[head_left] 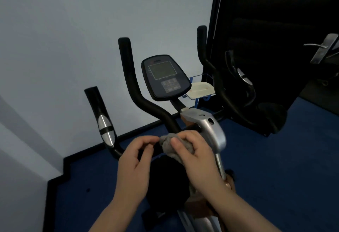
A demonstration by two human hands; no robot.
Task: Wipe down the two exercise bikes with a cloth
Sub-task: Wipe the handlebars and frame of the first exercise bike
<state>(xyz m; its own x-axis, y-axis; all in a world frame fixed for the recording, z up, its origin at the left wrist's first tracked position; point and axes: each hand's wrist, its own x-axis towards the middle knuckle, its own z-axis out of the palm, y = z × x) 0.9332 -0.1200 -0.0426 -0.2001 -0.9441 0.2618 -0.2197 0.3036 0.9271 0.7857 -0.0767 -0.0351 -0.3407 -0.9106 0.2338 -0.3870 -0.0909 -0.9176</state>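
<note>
An exercise bike stands right in front of me, with black handlebars [132,77], a console with a grey screen [164,76] and a silver stem cover [211,127]. A grey cloth [169,144] is bunched at the base of the handlebars. My right hand [194,151] grips the cloth, thumb on top. My left hand [135,156] pinches the cloth's left edge with curled fingers. The black saddle [165,178] lies below my hands. A second bike's black handlebars [236,85] show at the right.
A white wall fills the left and back. The floor is blue with a black skirting [77,155]. A white tray on a blue wire rack [200,89] stands behind the console. A dark door with a metal handle [322,48] is at the right.
</note>
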